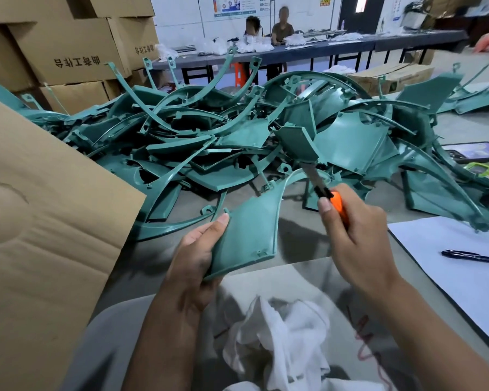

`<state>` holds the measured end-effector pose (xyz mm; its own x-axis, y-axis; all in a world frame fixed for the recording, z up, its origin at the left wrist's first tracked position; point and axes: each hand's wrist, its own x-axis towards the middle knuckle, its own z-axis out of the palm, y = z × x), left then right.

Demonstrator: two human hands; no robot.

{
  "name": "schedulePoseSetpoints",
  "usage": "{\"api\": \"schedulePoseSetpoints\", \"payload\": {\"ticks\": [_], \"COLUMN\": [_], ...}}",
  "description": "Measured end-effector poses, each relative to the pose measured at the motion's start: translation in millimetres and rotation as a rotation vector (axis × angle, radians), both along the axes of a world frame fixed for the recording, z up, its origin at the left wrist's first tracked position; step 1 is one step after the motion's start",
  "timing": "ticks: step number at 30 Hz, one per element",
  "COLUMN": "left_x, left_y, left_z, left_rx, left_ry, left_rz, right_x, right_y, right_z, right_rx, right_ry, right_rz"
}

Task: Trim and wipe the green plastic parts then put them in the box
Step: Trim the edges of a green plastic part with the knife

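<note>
My left hand [194,259] grips a green plastic part [250,230] by its lower left corner, thumb on its front face, and holds it above the table. The part's thin curved arm rises toward the upper right. My right hand [356,238] holds an orange-handled utility knife [326,193], its blade pointing up and left close to that curved arm. Behind lies a big pile of green plastic parts [237,145]. A white cloth [283,342] is bunched near my lap. The open flap of a cardboard box [48,221] stands at the left.
White paper [463,266] with a black pen [473,256] lies at the right. A phone [473,152] rests by the pile's right side. Stacked cartons [68,52] stand at the back left. Two people sit at a far long table [322,48].
</note>
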<state>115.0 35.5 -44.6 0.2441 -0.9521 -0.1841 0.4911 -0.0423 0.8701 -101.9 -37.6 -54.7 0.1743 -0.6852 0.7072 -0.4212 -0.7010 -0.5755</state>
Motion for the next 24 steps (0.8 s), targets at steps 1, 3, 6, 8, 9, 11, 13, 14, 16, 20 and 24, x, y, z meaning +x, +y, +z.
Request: {"api": "schedulePoseSetpoints", "payload": {"ticks": [1, 3, 6, 8, 9, 11, 13, 14, 16, 20, 24], "left_x": [0.1, 0.2, 0.2, 2.9, 5.3, 9.7, 13.0, 14.5, 18.3, 23.0, 25.7], "left_y": [-0.3, -1.3, -1.3, -2.6, -3.3, -4.7, -6.1, -6.3, -4.2, 6.6, 9.1], "left_z": [-0.3, -1.1, -0.4, -1.9, -3.5, -6.1, -8.4, -8.6, -8.4, -4.5, -3.7], "left_rx": [-0.004, -0.003, 0.008, 0.022, 0.027, 0.041, 0.064, 0.077, 0.085, -0.026, -0.115], "left_ry": [-0.002, -0.011, -0.021, -0.024, -0.028, -0.049, -0.067, -0.068, -0.064, 0.077, -0.076], "left_rz": [0.001, 0.005, 0.01, 0.019, 0.021, 0.01, -0.018, -0.039, -0.105, -0.146, 0.027], "right_x": [2.9, 7.7, 8.7, 7.5, 7.9, 11.2, 14.7, 15.9, 14.8, 1.9, -14.0], "right_y": [4.4, 10.8, 12.3, 10.0, 10.0, 11.6, 14.3, 15.2, 14.5, 1.0, -11.2], "right_z": [1.7, 2.4, -0.3, -2.1, -2.3, -3.3, -3.2, -2.8, -1.5, -1.1, -5.9], "right_rx": [-0.029, -0.064, -0.05, -0.045, -0.042, -0.029, -0.013, -0.003, 0.033, 0.123, 0.229], "right_ry": [-0.005, 0.004, 0.061, 0.092, 0.099, 0.091, 0.085, 0.083, 0.048, 0.012, 0.143], "right_rz": [0.069, 0.204, 0.268, 0.245, 0.234, 0.224, 0.218, 0.225, 0.251, 0.062, -0.296]}}
